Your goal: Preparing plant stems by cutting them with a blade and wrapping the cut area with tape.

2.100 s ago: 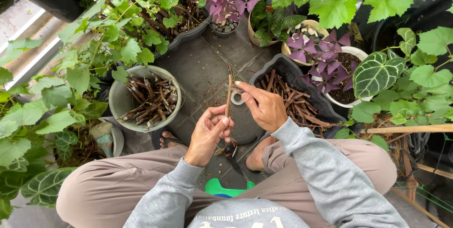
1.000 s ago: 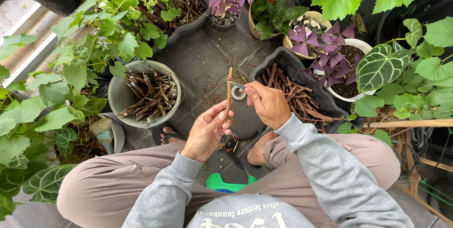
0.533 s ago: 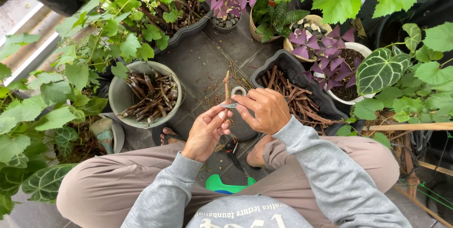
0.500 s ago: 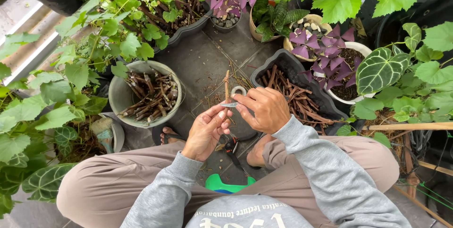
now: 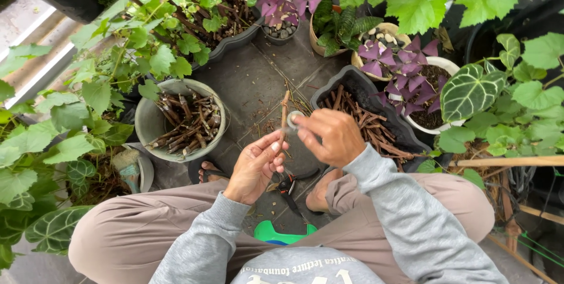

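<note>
Seated view over our knees: our left hand (image 5: 254,169) pinches a brown cutting (image 5: 284,120) upright at centre frame, fingers closed on its lower part. Our right hand (image 5: 329,136), at 3 o'clock of the stick, holds a small roll of pale tape (image 5: 294,120) against it, fingers curled around the roll. At 9 o'clock a round grey pot (image 5: 154,126) holds cut stems; at 2 o'clock a dark trough (image 5: 354,79) holds more. Red-handled pruners (image 5: 286,187) lie on the paved floor (image 5: 247,84) at 6 o'clock of the hands
</note>
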